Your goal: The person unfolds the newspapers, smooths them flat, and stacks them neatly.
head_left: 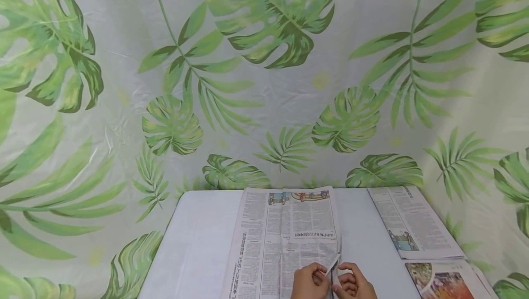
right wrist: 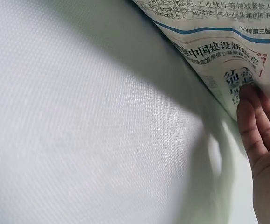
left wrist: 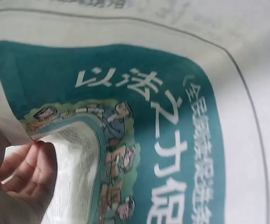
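In the head view, the newspaper (head_left: 285, 239) is lying on the white table (head_left: 198, 234), at the bottom centre of the frame, and its printed columns are facing up. At its right edge, near the bottom of the frame, the left hand (head_left: 309, 280) and the right hand (head_left: 354, 283) are working close together, and each one is pinching the paper with narrow, curled fingers. The left wrist view is showing what the head view is not giving: a big teal panel (left wrist: 186, 112) with white characters and cartoon figures, while the left hand is holding a paper edge at the lower left. The right wrist view is adding blue and red print near the upper right, where the right hand's fingers are touching the corner; its thumb is not clearly showing there. Only the head view is presenting the folded newspaper (head_left: 417, 225) at the right, the colour-photo paper (head_left: 444, 285) below it, and the leaf-printed curtain (head_left: 285, 106) behind.
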Demonstrator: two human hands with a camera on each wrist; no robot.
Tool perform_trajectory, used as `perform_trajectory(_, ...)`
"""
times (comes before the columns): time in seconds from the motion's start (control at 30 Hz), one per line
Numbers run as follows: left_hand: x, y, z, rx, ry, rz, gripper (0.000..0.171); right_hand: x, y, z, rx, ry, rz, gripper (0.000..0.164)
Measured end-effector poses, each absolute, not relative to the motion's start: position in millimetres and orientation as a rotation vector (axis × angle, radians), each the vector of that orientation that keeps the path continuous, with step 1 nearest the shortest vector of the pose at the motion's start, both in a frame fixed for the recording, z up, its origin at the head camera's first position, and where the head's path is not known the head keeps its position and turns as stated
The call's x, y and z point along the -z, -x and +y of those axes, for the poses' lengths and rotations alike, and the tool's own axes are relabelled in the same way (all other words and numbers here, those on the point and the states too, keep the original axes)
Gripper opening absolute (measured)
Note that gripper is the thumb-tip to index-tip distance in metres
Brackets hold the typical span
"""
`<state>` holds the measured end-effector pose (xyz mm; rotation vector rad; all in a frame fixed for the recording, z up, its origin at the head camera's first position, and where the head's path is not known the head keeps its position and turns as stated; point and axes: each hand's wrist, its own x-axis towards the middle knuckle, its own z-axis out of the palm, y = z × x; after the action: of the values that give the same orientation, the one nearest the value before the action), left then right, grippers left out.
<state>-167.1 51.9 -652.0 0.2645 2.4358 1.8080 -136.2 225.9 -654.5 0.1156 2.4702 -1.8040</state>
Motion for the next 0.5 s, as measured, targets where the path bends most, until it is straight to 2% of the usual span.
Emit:
perform_trajectory(0.1, 650.8, 165.0, 46.8, -1.829, -0.315, 2.41, 0.008, 650.5, 133.5, 223.4, 1.758, -0.14, 2.545, 0.047)
perform_trajectory(0.27, 650.7, 164.6, 37.1, -1.811, -0.427, 2.403, 0.02, 646.6, 130.6, 222.1, 1.684, -0.194, 2.595, 0.032)
perform_trajectory(0.5, 650.5, 171.5, 28.6, -1.729, -0.726, 2.55, 0.018, 649.4, 136.3, 231.9, 1.515, -0.114, 2.75, 0.032)
